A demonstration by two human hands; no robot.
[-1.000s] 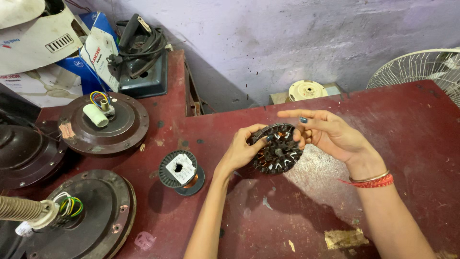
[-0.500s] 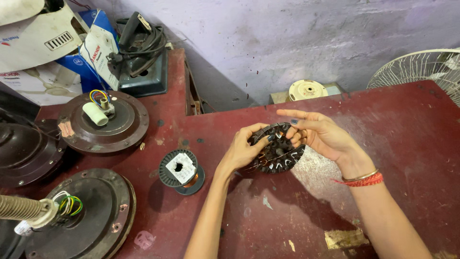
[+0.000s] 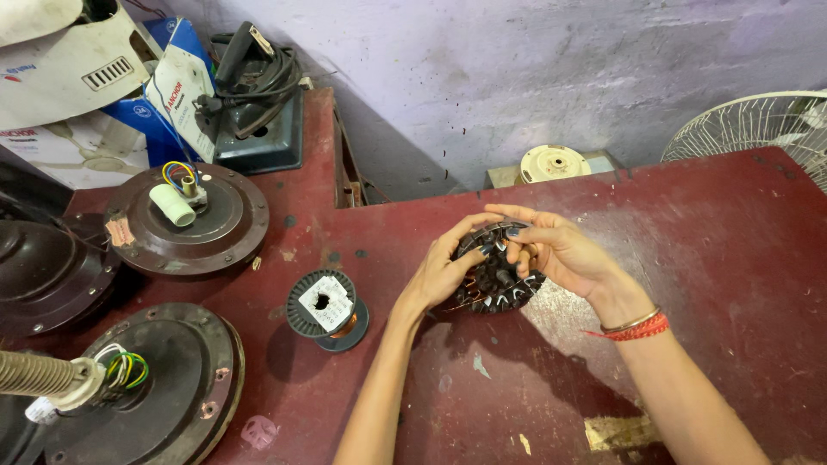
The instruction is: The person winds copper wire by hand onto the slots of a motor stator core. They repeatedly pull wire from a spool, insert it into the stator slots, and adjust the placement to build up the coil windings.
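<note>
A round black fan stator [image 3: 498, 284] with copper windings rests tilted on the dark red table [image 3: 741, 258]. My left hand [image 3: 444, 271] grips its left rim, thumb curled over the top edge. My right hand [image 3: 560, 250] holds the upper right rim, its fingers bent over the slots near the top. A red thread band and bangles circle my right wrist [image 3: 636, 325]. To the left of my left forearm stands a black spool of copper wire [image 3: 325, 308].
Brown ceiling fan motor housings sit at the left: one with a white tube [image 3: 185, 215], one with coloured wires [image 3: 142, 383]. A dark iron [image 3: 254, 95] and boxes lie at the back left. A fan guard [image 3: 758, 125] stands at the far right.
Both hands and the stator have shifted slightly toward me and left. My right fingers, stretched out before, have curled down onto the stator's top rim.
</note>
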